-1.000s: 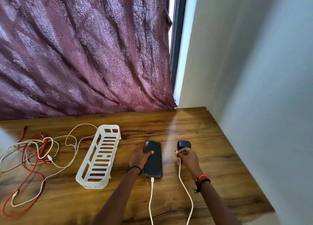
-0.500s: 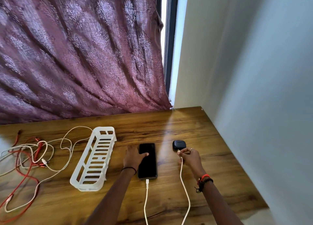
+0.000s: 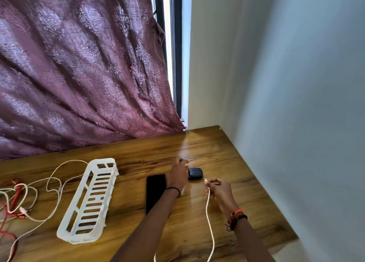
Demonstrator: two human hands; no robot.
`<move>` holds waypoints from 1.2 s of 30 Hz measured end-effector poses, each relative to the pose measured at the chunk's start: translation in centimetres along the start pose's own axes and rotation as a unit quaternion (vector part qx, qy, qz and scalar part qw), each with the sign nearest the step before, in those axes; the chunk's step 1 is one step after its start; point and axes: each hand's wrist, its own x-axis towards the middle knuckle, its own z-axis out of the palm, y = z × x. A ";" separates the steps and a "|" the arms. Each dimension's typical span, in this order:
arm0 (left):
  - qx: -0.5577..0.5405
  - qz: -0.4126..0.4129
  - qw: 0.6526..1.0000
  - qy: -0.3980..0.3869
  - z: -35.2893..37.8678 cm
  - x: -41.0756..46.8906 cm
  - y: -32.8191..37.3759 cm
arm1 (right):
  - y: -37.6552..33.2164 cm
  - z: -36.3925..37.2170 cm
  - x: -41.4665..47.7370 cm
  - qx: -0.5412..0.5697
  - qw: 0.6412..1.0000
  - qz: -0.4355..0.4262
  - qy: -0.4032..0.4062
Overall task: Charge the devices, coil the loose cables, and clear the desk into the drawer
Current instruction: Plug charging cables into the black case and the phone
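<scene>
Far L on the table (image 3: 217,147): tangle of red & white cables (image 3: 29,202), loose, not coiled. One white strand loops out toward the white slotted plastic basket (image 3: 88,202), which lies at an angle just R of the tangle. Next R is the black phone (image 3: 155,190), flat, screen dark, near end hidden under the L forearm. The left hand (image 3: 177,175) is over the phone's far-R corner, just beside the dark earbud case (image 3: 195,173). It's blurred, so can't tell if the fingers are curled or touching the case. The case sits on the table btwn the two hands. The right hand (image 3: 219,190) pinches a white charging cable (image 3: 209,222) just behind its plug. The plug tip is near the case, not in it, and the cable trails to the near edge. Purple curtain (image 3: 79,74) at the far side, pale wall (image 3: 296,104) on the R.
</scene>
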 end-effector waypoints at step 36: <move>-0.706 -0.187 0.679 -0.076 -6.0 -1.5 7.8 | -9.4 0.2 -7.4 -0.074 0.960 -0.270 0.024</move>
